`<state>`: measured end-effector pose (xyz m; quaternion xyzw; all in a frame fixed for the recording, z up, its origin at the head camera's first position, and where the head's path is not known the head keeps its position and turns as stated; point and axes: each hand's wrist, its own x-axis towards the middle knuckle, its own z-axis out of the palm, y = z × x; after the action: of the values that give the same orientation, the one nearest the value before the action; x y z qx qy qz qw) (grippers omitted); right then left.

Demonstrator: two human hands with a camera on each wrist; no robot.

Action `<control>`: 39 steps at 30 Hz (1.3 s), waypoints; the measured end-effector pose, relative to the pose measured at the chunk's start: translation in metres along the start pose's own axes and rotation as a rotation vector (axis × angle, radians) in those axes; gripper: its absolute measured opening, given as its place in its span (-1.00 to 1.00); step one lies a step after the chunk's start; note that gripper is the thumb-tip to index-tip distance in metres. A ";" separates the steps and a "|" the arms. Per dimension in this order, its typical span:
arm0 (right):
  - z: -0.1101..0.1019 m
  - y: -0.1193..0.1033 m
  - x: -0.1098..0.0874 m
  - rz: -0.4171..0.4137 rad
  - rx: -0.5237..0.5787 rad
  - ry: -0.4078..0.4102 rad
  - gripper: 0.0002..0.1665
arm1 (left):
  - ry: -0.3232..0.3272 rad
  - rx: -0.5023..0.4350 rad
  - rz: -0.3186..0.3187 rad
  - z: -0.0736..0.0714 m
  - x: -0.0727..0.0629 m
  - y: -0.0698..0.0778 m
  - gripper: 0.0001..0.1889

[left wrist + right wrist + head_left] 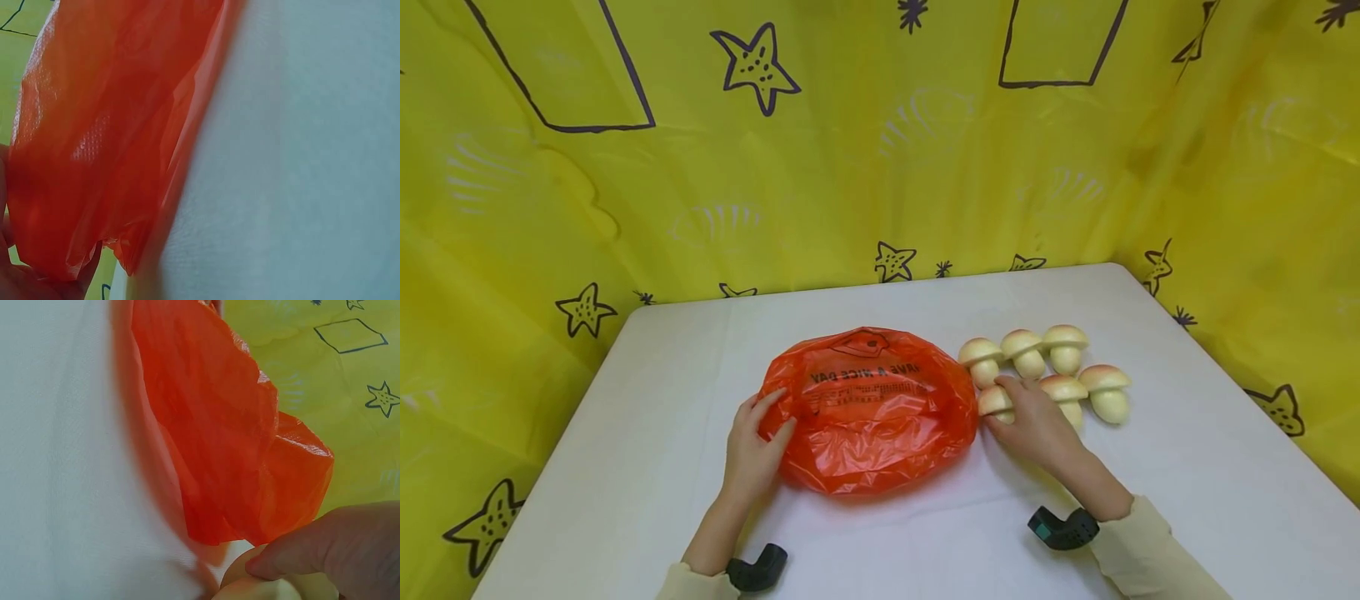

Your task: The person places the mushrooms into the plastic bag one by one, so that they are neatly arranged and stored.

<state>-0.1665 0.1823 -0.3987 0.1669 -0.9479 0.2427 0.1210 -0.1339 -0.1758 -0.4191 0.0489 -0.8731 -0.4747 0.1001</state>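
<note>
A red plastic bag [868, 450] with dark printing sits open-mouthed on the table, its sides standing up. My left hand [752, 446] holds the bag's left edge; in the left wrist view, the thumb and fingers lie at the red film [106, 156]. My right hand [1037, 421] grips a toy mushroom [995, 402], the nearest-left of the group, right beside the bag. In the right wrist view, the thumb [300, 553] presses on this pale mushroom, and its lower part is cut off by the frame. My right hand partly covers a neighbouring mushroom [1066, 390].
Several more cream mushrooms with reddish caps stand in two rows right of the bag, among them the far-right one [1108, 396] and a back one [1063, 346]. The white table [647, 433] meets a yellow patterned curtain [827, 192] behind.
</note>
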 end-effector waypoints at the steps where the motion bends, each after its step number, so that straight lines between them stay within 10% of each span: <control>1: 0.000 0.000 0.000 0.008 0.006 -0.008 -0.44 | 0.003 -0.003 0.000 0.000 0.000 0.000 -0.55; 39: -0.028 0.008 0.007 0.161 0.358 -0.053 -0.39 | -0.014 -0.042 0.007 -0.001 0.000 -0.003 -0.54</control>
<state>-0.1718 0.2011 -0.3754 0.1159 -0.9029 0.4115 0.0445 -0.1335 -0.1781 -0.4217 0.0407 -0.8637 -0.4930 0.0968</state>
